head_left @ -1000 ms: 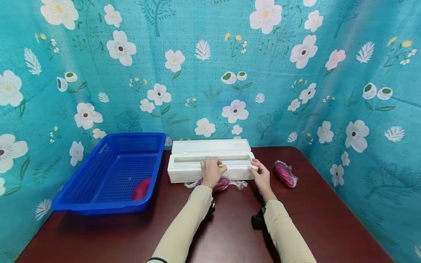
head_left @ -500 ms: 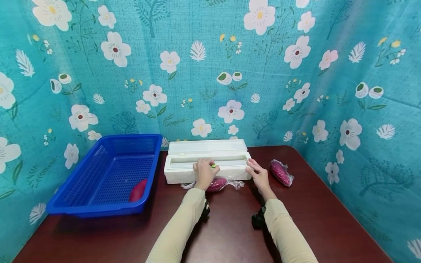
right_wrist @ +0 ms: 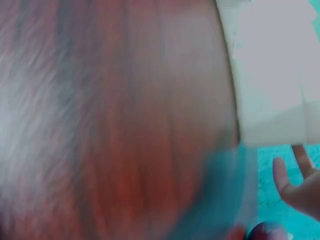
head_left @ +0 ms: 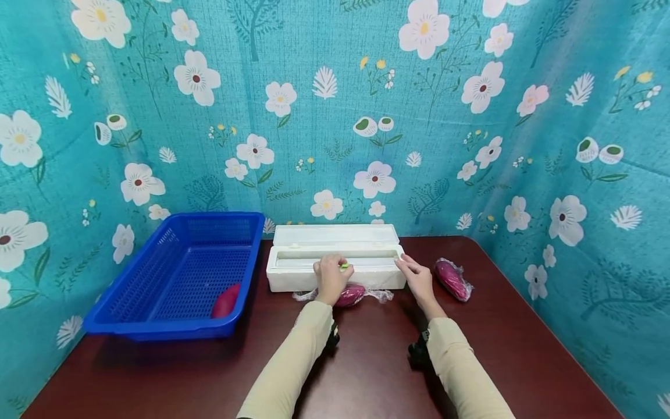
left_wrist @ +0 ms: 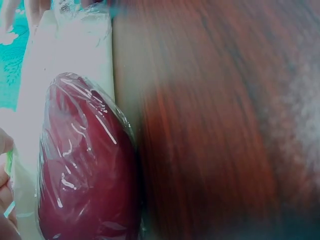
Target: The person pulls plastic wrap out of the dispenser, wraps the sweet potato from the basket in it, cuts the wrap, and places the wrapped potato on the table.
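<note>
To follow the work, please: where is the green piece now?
In the head view, the green piece is pinched by the left hand, at the box, near the middle of its front edge.

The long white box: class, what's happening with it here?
A person's left hand pinches a small green piece at the open white box, while the right hand touches its right end. One wrapped purple item lies in front of it, another to its right; a reddish item sits in the blue basket.
</note>
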Motion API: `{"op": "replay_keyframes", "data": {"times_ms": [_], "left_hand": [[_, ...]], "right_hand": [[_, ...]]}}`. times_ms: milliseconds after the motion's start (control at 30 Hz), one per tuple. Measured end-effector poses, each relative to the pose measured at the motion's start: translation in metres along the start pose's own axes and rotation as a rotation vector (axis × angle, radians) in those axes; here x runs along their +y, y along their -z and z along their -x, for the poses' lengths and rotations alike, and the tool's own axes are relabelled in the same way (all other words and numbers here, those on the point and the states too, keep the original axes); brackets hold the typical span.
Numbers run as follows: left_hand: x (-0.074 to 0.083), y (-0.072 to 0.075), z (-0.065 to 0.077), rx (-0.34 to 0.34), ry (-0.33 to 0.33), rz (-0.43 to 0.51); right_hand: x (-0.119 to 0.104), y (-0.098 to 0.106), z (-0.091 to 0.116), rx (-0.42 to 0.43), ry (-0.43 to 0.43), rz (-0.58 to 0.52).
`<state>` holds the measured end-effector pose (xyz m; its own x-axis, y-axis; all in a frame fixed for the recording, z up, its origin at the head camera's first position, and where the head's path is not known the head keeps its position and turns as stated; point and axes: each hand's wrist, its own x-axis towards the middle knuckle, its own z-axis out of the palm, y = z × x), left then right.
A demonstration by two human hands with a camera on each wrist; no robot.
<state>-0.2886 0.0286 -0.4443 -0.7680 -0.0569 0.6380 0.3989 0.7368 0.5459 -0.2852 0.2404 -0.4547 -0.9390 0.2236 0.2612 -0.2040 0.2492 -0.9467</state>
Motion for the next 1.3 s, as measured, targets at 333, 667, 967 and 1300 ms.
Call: {"op": "replay_keyframes", "data": {"times_ms": [333, 667, 967, 1300], "left_hand": [[0.002, -0.002, 0.0, 0.025, 0.024, -0.032], [-0.002, 0.001, -0.002, 0.037, -0.048, -0.037], [-0.003, 0.005, 0.001, 0.065, -0.05, -0.048], [-0.01, 0.009, 0.002, 0.1, -0.039, -0.069]], "right_hand": [[-0.011, -0.026, -0.001, 0.075, 0.027, 0.409], [-0.002, -0.022, -0.005, 0.147, 0.143, 0.288], [0.0, -0.021, -0.005, 0.117, 0.106, 0.226], [0.0, -0.015, -0.005, 0.097, 0.078, 0.222]]}}
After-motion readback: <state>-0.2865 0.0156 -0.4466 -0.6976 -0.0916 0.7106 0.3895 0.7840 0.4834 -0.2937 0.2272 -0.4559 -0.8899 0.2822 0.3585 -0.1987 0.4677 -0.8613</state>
